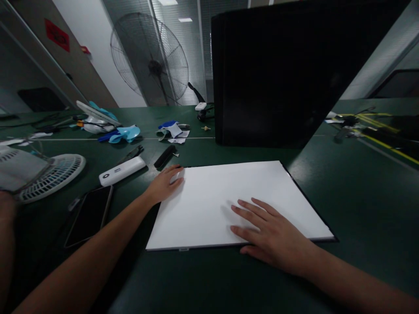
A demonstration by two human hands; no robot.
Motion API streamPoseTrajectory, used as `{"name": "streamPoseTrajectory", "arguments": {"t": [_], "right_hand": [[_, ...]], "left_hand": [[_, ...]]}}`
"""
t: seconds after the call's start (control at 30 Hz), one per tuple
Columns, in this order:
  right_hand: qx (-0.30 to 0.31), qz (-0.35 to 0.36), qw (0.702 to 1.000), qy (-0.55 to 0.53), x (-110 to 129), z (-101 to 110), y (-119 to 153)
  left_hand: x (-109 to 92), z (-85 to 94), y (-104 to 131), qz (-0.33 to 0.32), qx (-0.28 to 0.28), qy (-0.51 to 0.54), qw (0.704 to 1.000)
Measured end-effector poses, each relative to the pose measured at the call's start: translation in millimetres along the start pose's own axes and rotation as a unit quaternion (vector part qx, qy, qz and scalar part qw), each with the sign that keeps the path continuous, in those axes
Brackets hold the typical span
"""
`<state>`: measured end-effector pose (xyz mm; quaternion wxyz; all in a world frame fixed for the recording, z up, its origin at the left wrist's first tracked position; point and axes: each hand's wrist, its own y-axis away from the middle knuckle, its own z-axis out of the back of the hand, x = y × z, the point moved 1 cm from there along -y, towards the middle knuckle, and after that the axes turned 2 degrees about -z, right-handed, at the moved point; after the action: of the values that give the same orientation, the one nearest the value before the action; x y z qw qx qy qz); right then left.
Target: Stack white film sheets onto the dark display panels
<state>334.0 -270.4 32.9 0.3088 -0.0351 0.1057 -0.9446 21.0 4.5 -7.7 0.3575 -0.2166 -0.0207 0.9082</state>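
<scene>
A wide white sheet or pad with a dark edge beneath it lies flat on the green table. My left hand rests at its upper left corner, thumb and fingers apart, touching the white surface and holding nothing. Over the lower right part of the pad is my right hand, fingers spread, palm down, with nothing in it. Its thumb reaches just past the pad's front edge. A black elongated case lies just beyond my left hand.
To the left are a white power bank, a dark phone and a white fan. A large black monitor stands behind the pad. Another person's arm shows at the far left. Cables lie at right.
</scene>
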Motion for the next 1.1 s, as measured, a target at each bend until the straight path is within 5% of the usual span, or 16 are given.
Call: {"name": "streamPoseTrajectory", "arguments": {"t": [0.17,0.4,0.6,0.87,0.97,1.1], "right_hand": [[-0.127,0.142,0.981,0.040,12,0,4],[-0.178,0.217,0.958,0.060,17,11,5],[-0.221,0.209,0.950,0.075,11,24,7],[-0.162,0.161,0.968,0.103,1,52,25],[-0.155,0.105,0.977,0.101,0,65,30],[-0.172,0.096,0.975,0.104,-1,78,32]], "left_hand": [[-2,0.3,-1,-0.002,0.003,-0.008,1.000],[1,4.0,-1,0.035,-0.024,0.081,0.996],[11,18.9,2,0.022,-0.049,0.130,0.990],[15,28.2,7,-0.024,0.087,0.196,0.976],[9,29.5,10,-0.072,0.089,0.167,0.979],[-4,30.8,13,-0.218,0.051,0.076,0.972]]}}
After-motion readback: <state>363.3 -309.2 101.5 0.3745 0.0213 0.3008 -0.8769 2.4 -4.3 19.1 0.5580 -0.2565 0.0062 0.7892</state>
